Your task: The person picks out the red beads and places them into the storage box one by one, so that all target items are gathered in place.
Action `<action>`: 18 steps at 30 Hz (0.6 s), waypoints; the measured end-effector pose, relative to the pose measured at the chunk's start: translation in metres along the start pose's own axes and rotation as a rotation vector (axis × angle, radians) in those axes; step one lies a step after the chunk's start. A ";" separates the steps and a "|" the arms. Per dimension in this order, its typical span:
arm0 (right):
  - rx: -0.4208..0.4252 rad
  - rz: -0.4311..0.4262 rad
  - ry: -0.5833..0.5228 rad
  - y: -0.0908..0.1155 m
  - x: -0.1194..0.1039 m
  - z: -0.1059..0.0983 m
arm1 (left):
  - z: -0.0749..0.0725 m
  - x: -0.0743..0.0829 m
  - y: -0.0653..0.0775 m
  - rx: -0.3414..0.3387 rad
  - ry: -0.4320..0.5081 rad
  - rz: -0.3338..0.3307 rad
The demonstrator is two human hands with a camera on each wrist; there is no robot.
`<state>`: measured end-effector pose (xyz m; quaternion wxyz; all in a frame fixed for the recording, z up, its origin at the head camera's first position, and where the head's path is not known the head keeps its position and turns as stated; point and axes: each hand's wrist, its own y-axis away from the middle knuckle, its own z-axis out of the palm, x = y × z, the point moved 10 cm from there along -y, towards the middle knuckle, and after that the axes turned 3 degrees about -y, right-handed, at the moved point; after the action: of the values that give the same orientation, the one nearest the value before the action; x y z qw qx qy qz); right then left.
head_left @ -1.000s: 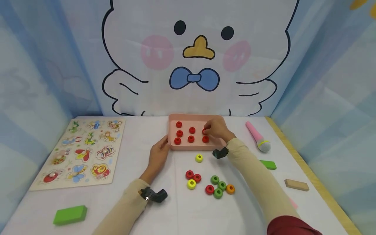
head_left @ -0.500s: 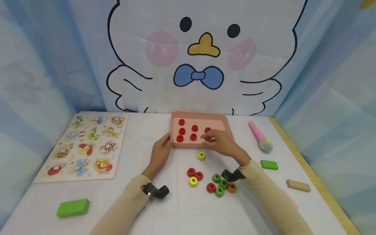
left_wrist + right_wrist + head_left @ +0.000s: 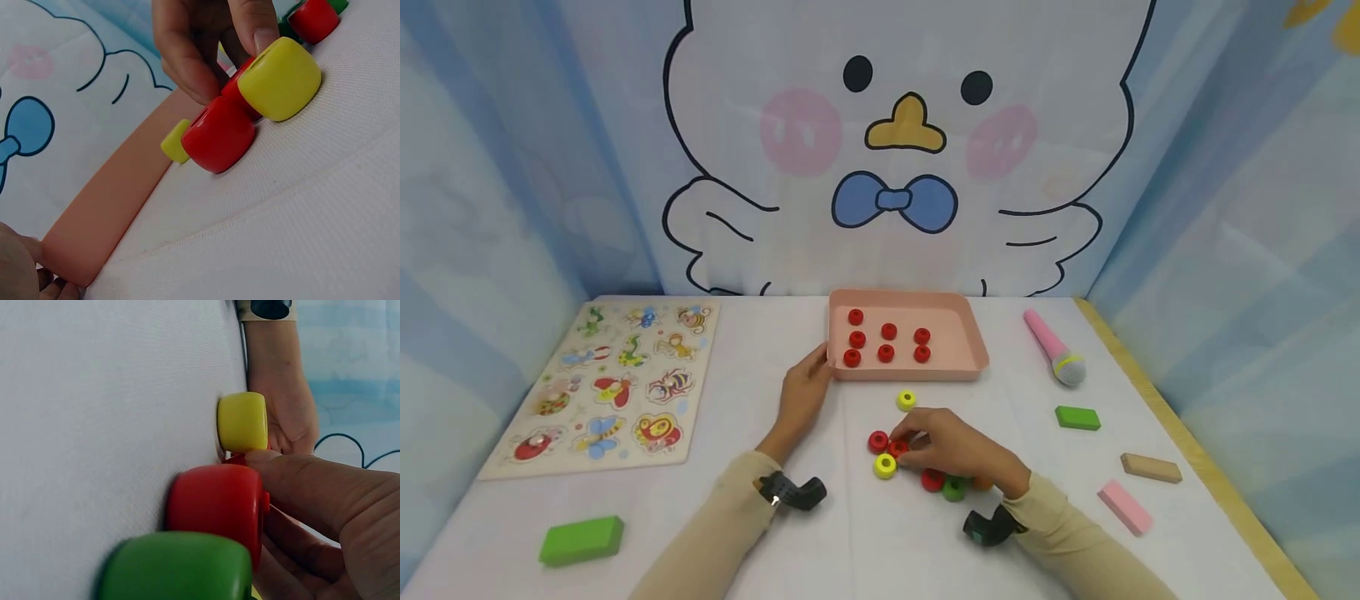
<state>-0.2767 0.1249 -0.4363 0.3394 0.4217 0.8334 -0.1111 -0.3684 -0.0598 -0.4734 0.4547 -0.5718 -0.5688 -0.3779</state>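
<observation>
Left wrist: left hand [image 3: 17,269] grips tray [image 3: 112,212] (head hides curled fingers [image 3: 57,290]); right hand [image 3: 951,446] pinches red bead [image 3: 898,450].

Right hand [image 3: 953,444] gone from the pink tray [image 3: 955,321]: 1.0 s ago at a rear red bead there, 0.5 s ago above the near rim, now down at the loose group, thumb and finger about a red bead [image 3: 898,449]. The tray's 2 right-hand red beads [image 3: 922,336] now both uncovered. Green beads [image 3: 953,490] and orange bead [image 3: 982,483] newly part hidden by the hand. Pink block [image 3: 1125,507], earlier mostly behind sleeve, now fully exposed.
</observation>
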 end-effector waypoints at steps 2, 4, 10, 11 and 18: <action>0.005 0.014 -0.007 0.001 0.001 0.002 | 0.001 -0.001 0.002 0.002 -0.006 -0.005; 0.008 0.031 -0.014 0.001 0.002 0.003 | 0.002 -0.002 0.003 0.000 -0.011 -0.019; 0.009 0.059 -0.011 0.000 0.002 0.004 | 0.002 -0.003 0.003 -0.002 -0.019 -0.037; 0.009 0.060 -0.009 0.000 0.002 0.004 | 0.002 -0.002 0.003 -0.001 -0.016 -0.033; 0.009 0.068 -0.015 0.000 0.003 0.004 | 0.002 0.000 0.005 -0.013 -0.015 -0.030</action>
<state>-0.2760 0.1243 -0.4415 0.3472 0.4506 0.8155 -0.1063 -0.3638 -0.0576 -0.4748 0.4409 -0.5689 -0.5785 -0.3839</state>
